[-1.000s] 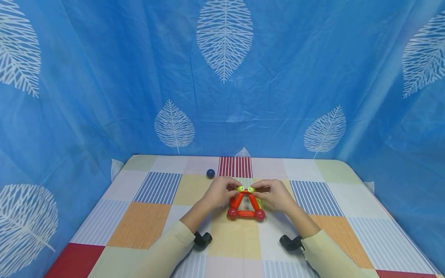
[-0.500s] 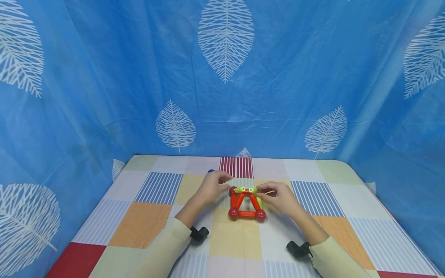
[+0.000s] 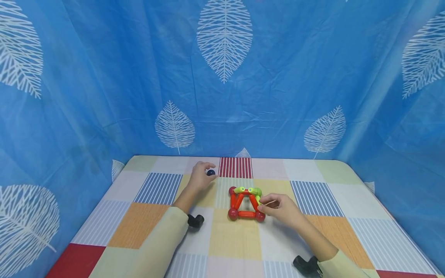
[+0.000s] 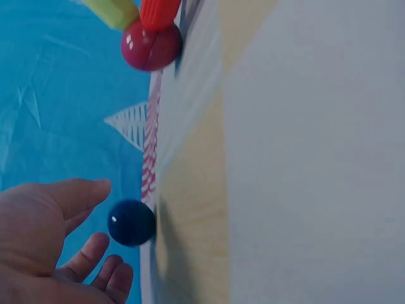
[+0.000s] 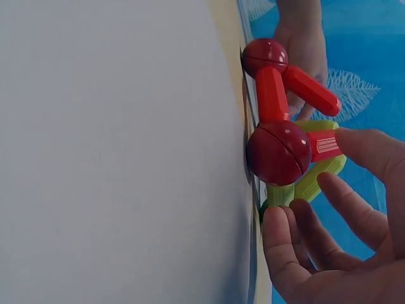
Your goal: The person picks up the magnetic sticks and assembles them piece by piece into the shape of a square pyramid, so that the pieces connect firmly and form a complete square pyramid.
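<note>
A magnetic building-stick frame [image 3: 247,214] stands on the table, with red balls [image 3: 233,214] at several corners and a green ball [image 3: 257,192] at the back right. Red sticks [image 3: 239,201] and yellow-green sticks [image 3: 240,189] lean inward and up from it. My left hand [image 3: 200,176] reaches around a dark blue ball [image 4: 131,223]; a gap shows between fingers and ball in the left wrist view. My right hand [image 3: 282,208] is at the frame's right side, fingers loosely bent. In the right wrist view its thumb overlaps a red stick [image 5: 324,145]; contact is unclear.
A patchwork-patterned cloth [image 3: 236,241] covers the table. Blue curtains [image 3: 222,116] with white leaf prints hang behind and on both sides. Black wrist cameras [image 3: 196,221] sit at both wrists.
My left hand has left the top sticks and moved back left to the blue ball. My right hand has let go of its stick and moved slightly down and right. The leaning sticks stay up.
</note>
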Tool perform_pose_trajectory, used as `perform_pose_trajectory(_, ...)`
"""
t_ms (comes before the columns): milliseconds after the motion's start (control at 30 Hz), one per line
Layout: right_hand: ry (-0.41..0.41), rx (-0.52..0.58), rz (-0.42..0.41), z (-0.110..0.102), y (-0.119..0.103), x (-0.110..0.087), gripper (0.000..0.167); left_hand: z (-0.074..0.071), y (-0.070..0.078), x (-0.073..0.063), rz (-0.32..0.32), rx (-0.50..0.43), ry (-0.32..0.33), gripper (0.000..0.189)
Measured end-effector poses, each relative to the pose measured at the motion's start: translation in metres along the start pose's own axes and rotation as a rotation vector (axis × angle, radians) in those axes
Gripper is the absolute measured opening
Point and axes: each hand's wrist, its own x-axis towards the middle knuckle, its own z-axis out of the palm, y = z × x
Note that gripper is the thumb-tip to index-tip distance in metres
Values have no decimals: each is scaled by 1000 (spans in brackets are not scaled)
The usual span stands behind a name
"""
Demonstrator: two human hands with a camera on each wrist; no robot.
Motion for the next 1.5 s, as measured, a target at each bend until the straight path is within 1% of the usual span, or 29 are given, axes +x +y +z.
perform_pose_trajectory(67, -16, 7, 18, 1, 0, -2, 29, 0, -4, 2, -27, -19, -17, 35)
perform_pose_trajectory(233, -57, 26, 27, 1, 2, -6, 34, -1, -8, 3, -93, -68, -43, 39)
perform_pose_trajectory(333, -73, 37, 31, 0, 2, -8, 35, -1, -9, 4, -110, -83, -48, 39)
perform_pose_trajectory(467, -91, 61, 50, 1, 1, -11, 35, -1, -11, 5, -108, -87, -49, 36)
perform_pose_trajectory(600, -97, 59, 52, 2, 1, -12, 36, 0, -13, 6, -103, -102, -44, 32)
perform_pose_trajectory(833, -92, 23, 36, 2, 2, -11, 34, 1, -15, 7, -120, -133, -40, 29)
perform_pose_trajectory(1000, -94, 29, 32, 1, 4, -9, 33, 2, -16, 8, -117, -127, -39, 28)
perform_pose_trajectory(1233, -109, 38, 1, 1, 3, -10, 32, 0, -17, 7, -113, -111, -43, 27)
perform_pose_trajectory(1367, -111, 47, -7, 1, 3, -10, 31, -2, -13, 4, -76, -108, -61, 27)
perform_pose_trajectory(1500, -113, 46, -11, 0, 3, -10, 30, -3, -2, -1, -56, -138, -115, 30)
